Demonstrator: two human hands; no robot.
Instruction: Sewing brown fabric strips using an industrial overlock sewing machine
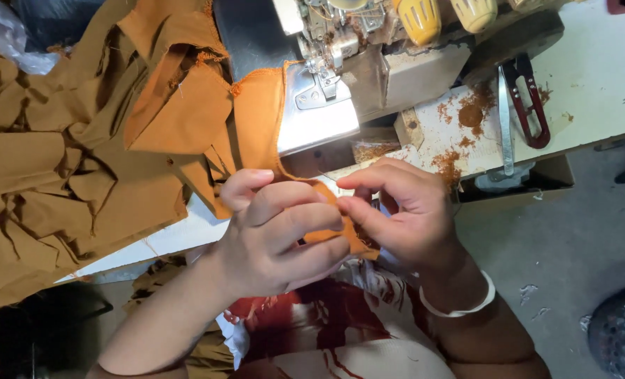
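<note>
My left hand (277, 235) and my right hand (404, 214) meet in front of a sewing machine (340, 63) and pinch the end of an orange-brown fabric strip (256, 119). The strip runs from under the presser foot, over the shiny needle plate (312, 119), down to my fingers. A small fold of the same fabric shows between the two hands. My right wrist wears a white bangle (467, 305).
A heap of brown fabric pieces (60, 161) covers the table's left side. Red-handled thread snips (526, 105) and metal tweezers (505, 126) lie on the white tabletop (593, 77) at right, amid orange lint. A dark mesh basket (621, 337) stands on the floor at lower right.
</note>
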